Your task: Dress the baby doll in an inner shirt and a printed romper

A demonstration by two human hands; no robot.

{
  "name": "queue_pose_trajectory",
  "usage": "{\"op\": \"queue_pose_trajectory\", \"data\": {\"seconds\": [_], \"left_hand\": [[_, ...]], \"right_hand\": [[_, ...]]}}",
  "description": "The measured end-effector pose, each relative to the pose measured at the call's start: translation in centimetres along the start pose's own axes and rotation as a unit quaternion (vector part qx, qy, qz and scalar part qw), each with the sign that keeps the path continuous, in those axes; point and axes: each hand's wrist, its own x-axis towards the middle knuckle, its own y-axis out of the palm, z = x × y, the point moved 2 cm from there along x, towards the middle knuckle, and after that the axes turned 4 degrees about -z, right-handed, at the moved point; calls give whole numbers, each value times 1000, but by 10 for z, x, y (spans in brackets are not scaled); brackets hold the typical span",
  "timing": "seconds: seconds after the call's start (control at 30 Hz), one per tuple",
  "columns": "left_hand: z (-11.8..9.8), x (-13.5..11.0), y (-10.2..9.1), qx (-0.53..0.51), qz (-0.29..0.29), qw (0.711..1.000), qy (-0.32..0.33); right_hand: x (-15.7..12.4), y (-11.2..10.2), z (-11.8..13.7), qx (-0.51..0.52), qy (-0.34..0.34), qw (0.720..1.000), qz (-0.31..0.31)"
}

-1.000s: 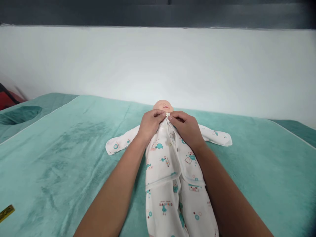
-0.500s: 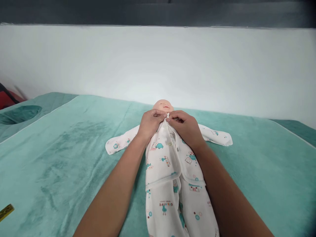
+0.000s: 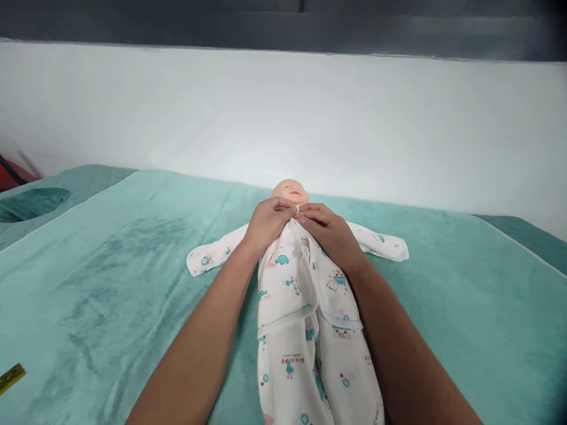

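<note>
A baby doll (image 3: pixel 290 190) lies on its back, its head at the far end. It wears a white printed baby jacket (image 3: pixel 286 283) with matching trousers (image 3: pixel 287 378) below. Both sleeves stretch out to the sides. My left hand (image 3: pixel 271 221) pinches the jacket's left-hand edge at the collar, just under the doll's chin. From the other side, my right hand (image 3: pixel 325 227) grips the opposite collar edge, fingertips meeting those of the left. Lower down, the jacket front hangs slightly apart, and a small fastener (image 3: pixel 300 255) shows on its edge. My fingertips hide the collar closure.
A green plush cover (image 3: pixel 133 283) spreads under the doll, with a round hollow (image 3: pixel 33 203) at the far left. A yellow measuring tape piece (image 3: pixel 12 378) lies at the left edge. Behind stands a white wall (image 3: pixel 283 118). Something red (image 3: pixel 11 177) shows at far left.
Both hands stay at the collar. The fingertips of my right hand have flattened and moved closer over the collar edges. The whole view has shifted slightly.
</note>
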Motion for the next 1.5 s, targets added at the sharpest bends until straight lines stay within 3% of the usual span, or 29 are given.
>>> {"op": "queue_pose_trajectory", "data": {"seconds": [0.33, 0.53, 0.8, 1.03, 1.33, 1.5], "left_hand": [[-5, -1, 3, 134, -21, 987, 90], [-11, -3, 2, 180, -21, 981, 73], [-12, -5, 3, 189, -37, 980, 59], [-10, -4, 2, 134, -44, 989, 34], [-7, -6, 2, 14, -9, 999, -31], [-4, -3, 3, -34, -7, 999, -23]], "right_hand": [[-8, -3, -4, 6, 1, 1000, -15], [-9, -4, -9, 85, 61, 994, -18], [-8, -4, -14, 123, 58, 990, -24], [-8, -4, -14, 119, 61, 991, -29], [-4, -3, -19, 122, 42, 991, -33], [-4, -2, -20, 132, 35, 990, -27]]}}
